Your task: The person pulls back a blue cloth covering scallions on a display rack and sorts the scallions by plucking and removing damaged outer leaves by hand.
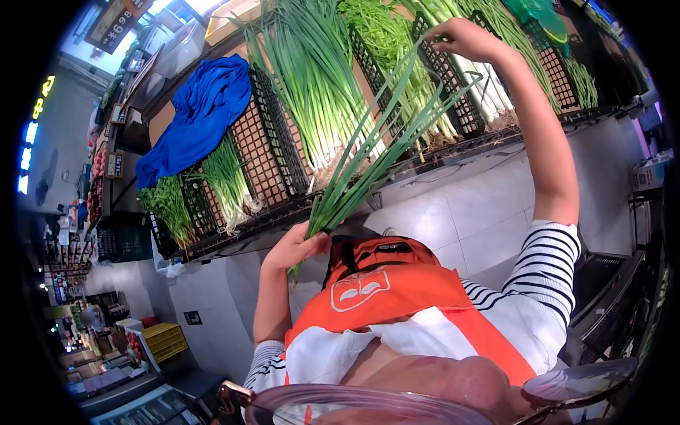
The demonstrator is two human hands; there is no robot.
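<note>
My left hand is closed around a bunch of long green onion leaves, which fan out up and to the right. Up at the top right, my right hand has its fingers pinched at the tip of one long leaf from this bunch. Below my raised right hand are scallions with white stems and roots. Beyond the bunch lies a large pile of green onions, roots towards me.
Black crates divide the vegetable stand. A blue cloth lies over its left part, near short chives and leafy herbs. Leafy greens sit mid-stand. A yellow crate stands at the lower left.
</note>
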